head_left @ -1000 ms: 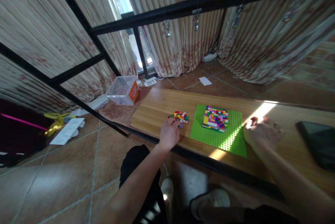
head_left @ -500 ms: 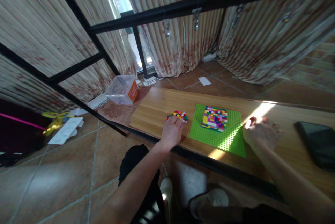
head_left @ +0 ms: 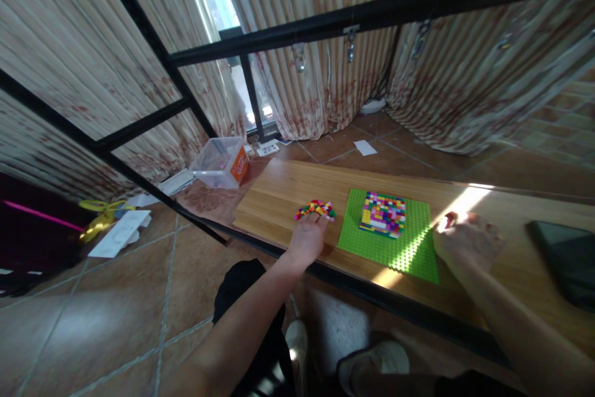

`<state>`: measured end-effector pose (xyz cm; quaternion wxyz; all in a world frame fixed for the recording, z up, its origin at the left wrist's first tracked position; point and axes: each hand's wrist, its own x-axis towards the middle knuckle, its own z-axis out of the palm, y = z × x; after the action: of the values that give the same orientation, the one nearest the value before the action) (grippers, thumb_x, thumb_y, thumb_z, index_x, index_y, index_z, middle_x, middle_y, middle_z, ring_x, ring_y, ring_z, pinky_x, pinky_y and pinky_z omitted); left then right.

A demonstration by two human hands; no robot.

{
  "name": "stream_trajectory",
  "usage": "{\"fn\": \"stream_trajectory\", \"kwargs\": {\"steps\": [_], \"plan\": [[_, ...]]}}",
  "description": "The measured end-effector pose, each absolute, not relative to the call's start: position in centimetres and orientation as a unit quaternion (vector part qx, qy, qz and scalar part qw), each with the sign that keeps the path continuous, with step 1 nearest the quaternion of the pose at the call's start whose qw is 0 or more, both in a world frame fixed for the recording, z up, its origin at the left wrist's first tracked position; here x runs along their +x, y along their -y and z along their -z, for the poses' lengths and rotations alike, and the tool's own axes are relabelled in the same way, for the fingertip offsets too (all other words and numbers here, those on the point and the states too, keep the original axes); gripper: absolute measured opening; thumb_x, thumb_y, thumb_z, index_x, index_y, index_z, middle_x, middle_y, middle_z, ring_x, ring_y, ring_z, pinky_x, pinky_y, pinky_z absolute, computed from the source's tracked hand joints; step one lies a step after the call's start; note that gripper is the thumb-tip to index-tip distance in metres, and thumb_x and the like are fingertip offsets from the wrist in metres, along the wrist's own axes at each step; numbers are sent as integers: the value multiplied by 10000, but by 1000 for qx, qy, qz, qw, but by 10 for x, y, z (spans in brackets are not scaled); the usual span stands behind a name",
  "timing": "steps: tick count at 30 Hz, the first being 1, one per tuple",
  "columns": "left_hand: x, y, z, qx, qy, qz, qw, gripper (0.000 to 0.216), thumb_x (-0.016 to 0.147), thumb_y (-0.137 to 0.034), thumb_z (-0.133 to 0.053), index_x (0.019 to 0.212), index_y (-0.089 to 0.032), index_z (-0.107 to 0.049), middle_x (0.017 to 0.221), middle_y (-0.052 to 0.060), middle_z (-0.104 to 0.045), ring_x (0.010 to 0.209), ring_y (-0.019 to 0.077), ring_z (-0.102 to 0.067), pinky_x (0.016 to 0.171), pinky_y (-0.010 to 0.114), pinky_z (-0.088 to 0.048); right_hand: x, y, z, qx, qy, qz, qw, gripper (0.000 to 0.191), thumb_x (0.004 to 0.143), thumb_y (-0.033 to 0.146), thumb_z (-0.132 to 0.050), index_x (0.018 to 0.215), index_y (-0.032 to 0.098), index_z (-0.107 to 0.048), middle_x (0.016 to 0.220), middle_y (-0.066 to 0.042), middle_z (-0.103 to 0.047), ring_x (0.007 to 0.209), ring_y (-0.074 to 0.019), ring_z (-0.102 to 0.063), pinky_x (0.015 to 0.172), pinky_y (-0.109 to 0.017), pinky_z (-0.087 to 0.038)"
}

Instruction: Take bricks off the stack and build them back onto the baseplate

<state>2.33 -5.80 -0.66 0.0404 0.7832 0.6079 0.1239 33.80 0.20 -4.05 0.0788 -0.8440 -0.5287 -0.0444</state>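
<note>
My left hand (head_left: 307, 239) reaches over the near side of a small heap of multicoloured toy bricks (head_left: 317, 208). Its fingers are stretched out and touch the bricks, with the tips partly hidden among them. Beside the heap lies a green baseplate (head_left: 356, 233), bearing a block of tightly packed coloured bricks (head_left: 383, 214) several layers high. My right hand (head_left: 467, 239) rests by the plate's right edge, its fingers curled and the thumb side in bright sun. Whatever is between those fingertips, if anything, is too small and glaring to name.
A dark phone or tablet (head_left: 564, 261) lies on the wooden tabletop (head_left: 288, 180), right of my right hand. Beyond the table's left end stands a clear plastic box (head_left: 218, 165) with an orange label. Black metal bars (head_left: 297, 28) cross in front of the curtains.
My left fingers have shifted slightly on the brick heap, leaving more of it showing. My right hand stays by the baseplate. The whole view has moved slightly.
</note>
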Motion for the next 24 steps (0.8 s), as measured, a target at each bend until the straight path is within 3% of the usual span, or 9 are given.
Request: {"fn": "stream_trajectory", "kwargs": {"steps": [8, 15, 24], "plan": [[34, 60, -10, 765, -636, -103, 27, 242, 918, -118, -366, 1015, -141, -586, 929, 128, -657, 946, 254, -600, 821, 369, -466, 337, -2, 39, -846, 527, 35, 72, 637, 931, 425, -129, 1117, 83, -633, 1191, -186, -580, 1104, -356, -496, 903, -457, -383], [39, 65, -4, 748, -637, -164, 88, 186, 929, -175, -392, 1050, -188, -532, 932, 84, -675, 924, 219, -620, 783, 334, -480, 337, 1, 37, -840, 535, 30, 87, 635, 933, 427, -115, 1111, 103, -631, 1174, -188, -585, 1099, -355, -501, 900, -461, -379], [40, 76, 1, 707, -663, -197, 145, 287, 911, -189, -383, 1130, -208, -567, 955, 91, -688, 910, 234, -630, 790, 349, -478, 343, -1, 48, -841, 532, 24, 94, 531, 907, 442, -170, 1054, 251, -644, 1177, -147, -584, 1094, -326, -507, 901, -447, -385]]}}
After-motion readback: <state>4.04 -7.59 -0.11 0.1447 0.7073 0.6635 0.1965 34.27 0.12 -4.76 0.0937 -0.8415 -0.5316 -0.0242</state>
